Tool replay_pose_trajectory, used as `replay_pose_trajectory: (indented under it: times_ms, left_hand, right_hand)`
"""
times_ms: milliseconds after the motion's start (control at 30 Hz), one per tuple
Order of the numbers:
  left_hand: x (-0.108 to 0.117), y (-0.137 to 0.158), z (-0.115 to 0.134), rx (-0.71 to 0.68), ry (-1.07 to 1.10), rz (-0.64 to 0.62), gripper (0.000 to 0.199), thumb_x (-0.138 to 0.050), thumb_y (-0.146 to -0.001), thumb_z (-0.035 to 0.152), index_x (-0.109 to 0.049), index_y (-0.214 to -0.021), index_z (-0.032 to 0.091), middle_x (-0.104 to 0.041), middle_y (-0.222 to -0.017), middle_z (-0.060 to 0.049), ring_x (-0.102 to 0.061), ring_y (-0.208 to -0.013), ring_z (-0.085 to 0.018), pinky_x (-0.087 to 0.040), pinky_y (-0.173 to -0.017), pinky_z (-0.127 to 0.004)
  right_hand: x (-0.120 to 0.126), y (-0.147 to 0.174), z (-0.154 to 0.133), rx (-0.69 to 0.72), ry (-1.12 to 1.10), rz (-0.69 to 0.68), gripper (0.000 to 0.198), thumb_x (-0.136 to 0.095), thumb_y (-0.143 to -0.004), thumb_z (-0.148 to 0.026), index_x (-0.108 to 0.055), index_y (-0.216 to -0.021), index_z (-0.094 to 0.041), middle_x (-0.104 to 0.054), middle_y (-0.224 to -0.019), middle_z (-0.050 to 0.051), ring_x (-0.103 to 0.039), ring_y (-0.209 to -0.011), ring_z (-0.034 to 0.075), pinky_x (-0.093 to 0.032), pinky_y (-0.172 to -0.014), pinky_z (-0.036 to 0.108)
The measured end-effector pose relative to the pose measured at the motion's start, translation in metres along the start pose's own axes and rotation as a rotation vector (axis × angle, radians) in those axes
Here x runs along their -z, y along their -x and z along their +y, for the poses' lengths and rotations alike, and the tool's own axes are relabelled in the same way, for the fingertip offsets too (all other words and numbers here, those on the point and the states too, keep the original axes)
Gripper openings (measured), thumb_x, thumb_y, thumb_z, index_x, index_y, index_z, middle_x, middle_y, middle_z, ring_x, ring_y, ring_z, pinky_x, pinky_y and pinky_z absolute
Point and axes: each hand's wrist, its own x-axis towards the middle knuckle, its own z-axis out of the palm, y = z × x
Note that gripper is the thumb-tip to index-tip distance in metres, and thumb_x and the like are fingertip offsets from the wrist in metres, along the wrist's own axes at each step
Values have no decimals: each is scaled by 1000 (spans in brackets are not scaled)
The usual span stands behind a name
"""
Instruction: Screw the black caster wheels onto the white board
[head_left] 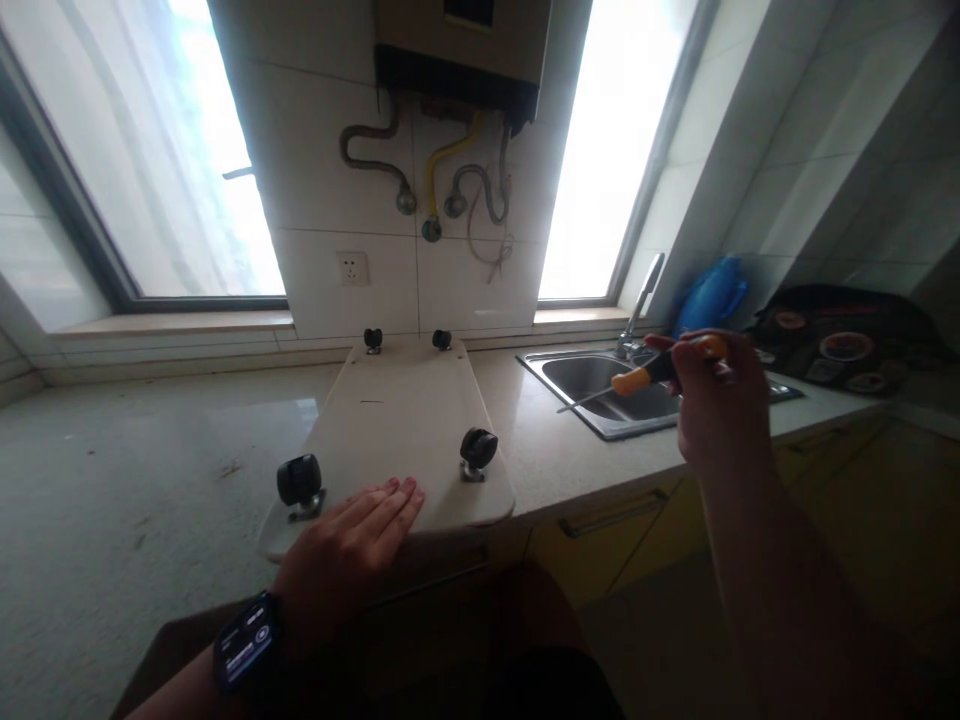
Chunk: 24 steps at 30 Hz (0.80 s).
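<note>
A pale board (409,410) lies flat on the counter, its near edge reaching past the counter's front. Dark caster wheels stand on its corners: a near left caster (299,482), a near right caster (477,450), a far left caster (373,340) and a far right caster (442,340). My left hand (352,530) rests on the board's near edge between the two near casters, fingers stretched out flat. In the air to the right, my right hand (724,395) grips a screwdriver (637,380) with an orange and black handle. Its shaft points left, in front of the sink.
A steel sink (577,375) with a tap (637,310) is set into the counter (172,480). Behind it are a blue jug (712,292) and a dark bag (847,335). A water heater (463,55) with pipes hangs on the wall. Yellow cabinets (600,550) stand below.
</note>
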Motion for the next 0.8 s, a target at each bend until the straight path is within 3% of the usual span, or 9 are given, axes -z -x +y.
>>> replay_pose_trajectory:
  times_ms: [67,167,333,533,800]
  left_hand:
    - [0,0,0,10,8,2,43,-46,-94,2,-64,-132,13,-72,-127,-13,-72,-111,-27,-62,-92,-44]
    - [1,-1,0,1,5,21,43,-44,-94,1,-65,-130,11,-73,-125,-12,-72,-109,-26,-63,-91,-43]
    - [3,-3,2,-11,-12,22,40,-46,-95,2,-66,-129,9,-74,-123,-13,-72,-108,-26,-63,-90,-42]
    - [2,-2,4,9,4,51,40,-44,-95,2,-68,-126,12,-74,-122,-10,-73,-107,-24,-62,-90,-39]
    - [2,-2,5,26,10,21,39,-44,-96,2,-66,-126,11,-75,-120,-11,-73,-106,-24,-63,-88,-40]
  right_hand:
    - [10,27,34,-94,-18,118,31,-65,-87,-46,-51,-106,-26,-71,-109,11,-72,-103,28,-53,-63,35]
    - [22,75,74,-270,55,123,41,-72,-78,-51,-57,-104,-23,-72,-116,13,-71,-107,29,-58,-83,44]
    - [35,131,118,-432,227,114,54,-78,-70,-55,-64,-107,-17,-74,-96,14,-72,-86,29,-57,-78,44]
    - [29,144,146,-395,399,68,52,-72,-72,-61,-60,-105,-22,-70,-114,15,-69,-97,30,-53,-88,46]
    - [15,136,164,-308,590,-66,41,-64,-74,-56,-64,-95,-21,-62,-93,11,-60,-80,27,-50,-82,45]
